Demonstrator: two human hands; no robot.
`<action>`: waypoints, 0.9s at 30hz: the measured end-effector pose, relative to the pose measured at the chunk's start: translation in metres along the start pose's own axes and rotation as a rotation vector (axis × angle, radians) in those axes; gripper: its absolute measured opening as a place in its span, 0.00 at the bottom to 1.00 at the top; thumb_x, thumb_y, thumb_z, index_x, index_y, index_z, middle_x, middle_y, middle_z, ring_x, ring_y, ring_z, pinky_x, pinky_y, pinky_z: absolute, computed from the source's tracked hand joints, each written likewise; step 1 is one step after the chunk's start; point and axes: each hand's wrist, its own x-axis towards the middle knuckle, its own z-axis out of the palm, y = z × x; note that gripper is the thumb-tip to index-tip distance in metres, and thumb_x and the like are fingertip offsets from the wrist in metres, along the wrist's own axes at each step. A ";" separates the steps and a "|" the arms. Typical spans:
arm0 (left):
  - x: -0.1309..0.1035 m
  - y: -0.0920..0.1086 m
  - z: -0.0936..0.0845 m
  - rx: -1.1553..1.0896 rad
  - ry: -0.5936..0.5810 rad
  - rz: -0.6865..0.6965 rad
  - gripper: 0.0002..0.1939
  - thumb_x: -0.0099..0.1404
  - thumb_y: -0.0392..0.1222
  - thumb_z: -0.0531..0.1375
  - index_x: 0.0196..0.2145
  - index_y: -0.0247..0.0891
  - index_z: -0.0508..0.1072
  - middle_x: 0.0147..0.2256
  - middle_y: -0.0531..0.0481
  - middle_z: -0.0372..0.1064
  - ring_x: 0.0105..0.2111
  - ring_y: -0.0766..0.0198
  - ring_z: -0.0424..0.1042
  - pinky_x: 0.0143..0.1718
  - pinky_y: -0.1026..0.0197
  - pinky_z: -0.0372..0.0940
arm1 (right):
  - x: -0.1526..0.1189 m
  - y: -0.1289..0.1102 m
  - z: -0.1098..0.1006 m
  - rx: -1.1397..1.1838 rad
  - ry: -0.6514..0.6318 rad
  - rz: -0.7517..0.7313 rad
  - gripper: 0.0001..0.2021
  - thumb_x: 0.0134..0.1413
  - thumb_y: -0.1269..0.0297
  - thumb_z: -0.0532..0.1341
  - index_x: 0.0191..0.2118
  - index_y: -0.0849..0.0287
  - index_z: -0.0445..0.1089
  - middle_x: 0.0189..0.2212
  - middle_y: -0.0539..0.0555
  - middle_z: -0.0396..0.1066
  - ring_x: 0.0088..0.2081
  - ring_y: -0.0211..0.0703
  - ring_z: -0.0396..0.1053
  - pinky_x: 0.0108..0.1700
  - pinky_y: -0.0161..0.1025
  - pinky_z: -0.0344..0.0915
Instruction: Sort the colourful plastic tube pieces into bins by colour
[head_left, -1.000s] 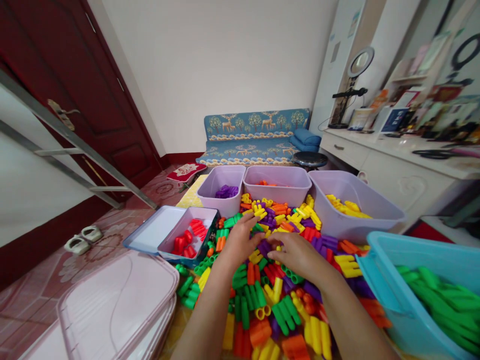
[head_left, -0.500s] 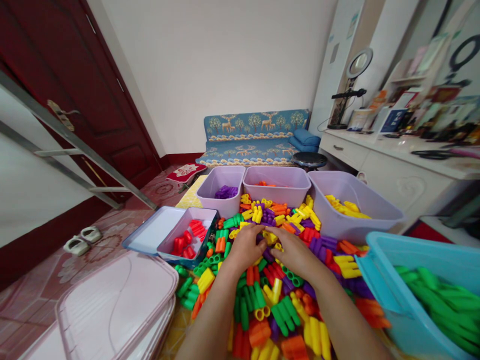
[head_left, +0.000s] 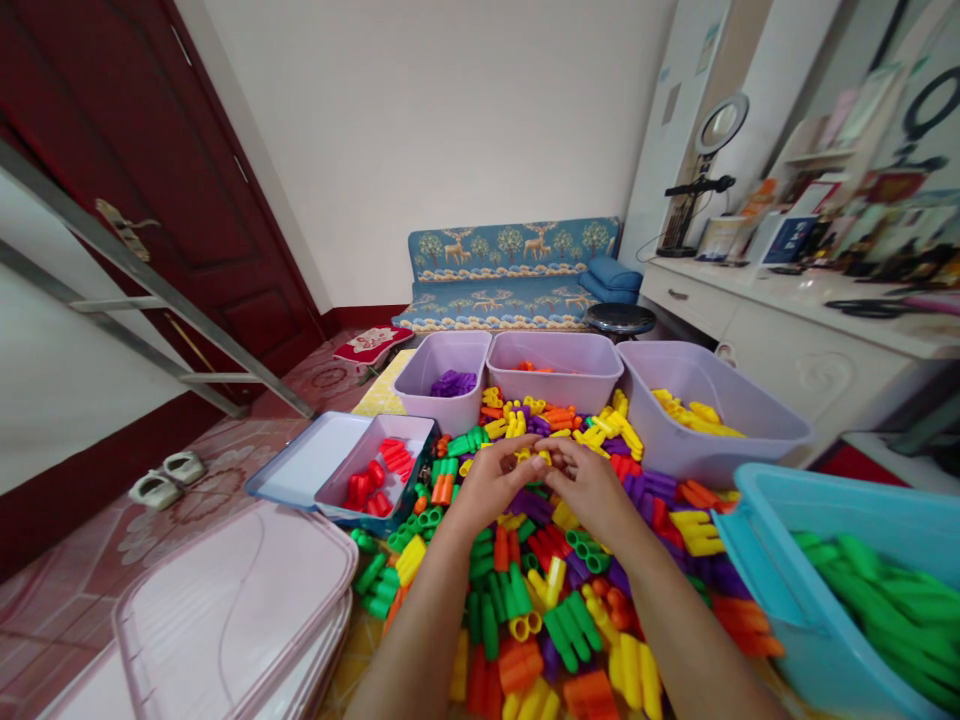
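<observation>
My left hand (head_left: 491,482) and my right hand (head_left: 583,480) meet over the middle of a pile of bullet-shaped plastic building blocks. Both have their fingers curled around a yellow building block (head_left: 543,457), mostly covered by the fingers. Below my wrists lie green blocks (head_left: 571,632), orange blocks (head_left: 519,664) and more yellow blocks (head_left: 634,672). Purple blocks (head_left: 649,492) lie to the right of my right hand. Left of my left hand are more loose green and orange pieces.
Lilac bins hold purple (head_left: 409,378), orange (head_left: 555,378) and yellow (head_left: 712,440) pieces. A turquoise bin (head_left: 772,570) with green pieces stands right. A lidded box (head_left: 337,490) with red pieces is left, beside stacked pink lids (head_left: 240,610). A ladder (head_left: 187,335) leans farther left.
Both hands have risen slightly from the pile and come closer together, with a yellow block now showing between the fingers. The bins have not moved.
</observation>
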 end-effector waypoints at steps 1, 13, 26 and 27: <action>0.000 0.001 -0.001 -0.048 -0.013 -0.004 0.22 0.61 0.51 0.59 0.47 0.34 0.74 0.34 0.47 0.74 0.34 0.61 0.71 0.36 0.63 0.66 | 0.000 -0.002 -0.002 -0.016 0.017 -0.013 0.14 0.55 0.55 0.57 0.42 0.56 0.72 0.29 0.52 0.72 0.31 0.42 0.69 0.34 0.39 0.65; 0.002 -0.008 -0.003 -0.090 0.039 -0.037 0.16 0.62 0.49 0.58 0.35 0.32 0.75 0.26 0.49 0.72 0.24 0.67 0.69 0.27 0.67 0.63 | -0.001 -0.012 -0.019 0.310 0.000 0.083 0.12 0.45 0.61 0.65 0.37 0.60 0.71 0.26 0.50 0.72 0.26 0.39 0.69 0.30 0.36 0.67; 0.002 -0.011 -0.013 0.318 0.218 -0.002 0.09 0.61 0.39 0.58 0.37 0.35 0.77 0.35 0.45 0.76 0.35 0.60 0.74 0.36 0.61 0.67 | 0.004 -0.004 -0.070 0.987 0.892 -0.083 0.06 0.42 0.70 0.66 0.28 0.60 0.69 0.37 0.53 0.73 0.47 0.43 0.71 0.56 0.48 0.64; 0.002 -0.012 -0.012 0.334 0.220 0.009 0.09 0.61 0.38 0.58 0.37 0.35 0.77 0.36 0.45 0.76 0.36 0.60 0.74 0.36 0.61 0.68 | 0.003 -0.005 -0.072 0.985 0.899 -0.093 0.05 0.44 0.69 0.65 0.28 0.59 0.69 0.39 0.54 0.73 0.49 0.44 0.70 0.57 0.48 0.63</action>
